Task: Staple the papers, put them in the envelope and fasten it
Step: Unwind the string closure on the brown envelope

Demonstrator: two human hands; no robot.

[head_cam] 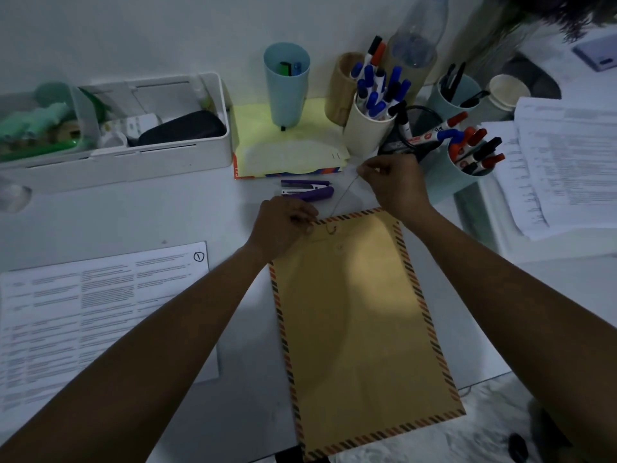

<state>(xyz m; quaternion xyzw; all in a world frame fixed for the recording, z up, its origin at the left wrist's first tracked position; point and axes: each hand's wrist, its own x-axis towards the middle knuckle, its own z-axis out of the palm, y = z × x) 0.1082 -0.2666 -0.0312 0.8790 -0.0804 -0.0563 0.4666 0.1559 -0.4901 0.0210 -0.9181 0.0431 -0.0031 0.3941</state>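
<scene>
Envelope (360, 329) lengthwise near-to-far, flap (357, 225) far | hands: right (394, 182) pinches string (344, 195)

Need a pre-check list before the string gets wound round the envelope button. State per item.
1. String pinched by right hand: ok.
2. Left hand holds envelope at its top edge: ok.
3. String clear of stapler: ok, though close beside it.
4. Lower button uncovered: ok.
5. Papers inside: cannot tell.
6. Envelope fully on table: not ok, near corner seems past the edge.
</scene>
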